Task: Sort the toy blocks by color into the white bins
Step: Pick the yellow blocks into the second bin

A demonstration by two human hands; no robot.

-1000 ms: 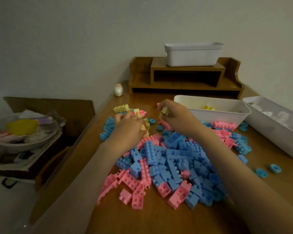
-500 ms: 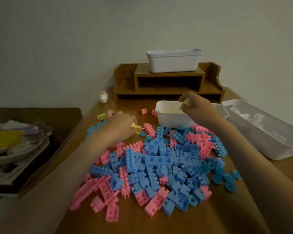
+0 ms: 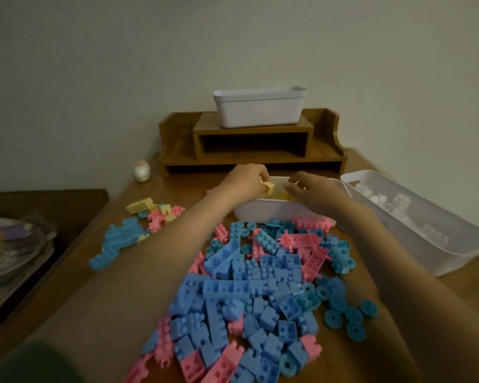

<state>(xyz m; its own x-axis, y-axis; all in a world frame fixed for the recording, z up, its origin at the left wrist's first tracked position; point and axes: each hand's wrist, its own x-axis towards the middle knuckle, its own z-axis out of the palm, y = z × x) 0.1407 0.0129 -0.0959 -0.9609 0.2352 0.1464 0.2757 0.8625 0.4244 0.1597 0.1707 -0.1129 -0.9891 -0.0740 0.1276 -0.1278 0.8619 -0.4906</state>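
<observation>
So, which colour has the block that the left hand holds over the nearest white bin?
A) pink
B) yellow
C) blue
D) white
B: the left hand pinches a pale yellow block just above the white bin, and the other pieces seen inside that bin are yellow too.

Dim room with a plain pale wall (image 3: 122, 78).
A wooden table (image 3: 183, 186) stands against it, a wooden shelf (image 3: 252, 131) at its back, darker furniture (image 3: 53, 205) left.
</observation>
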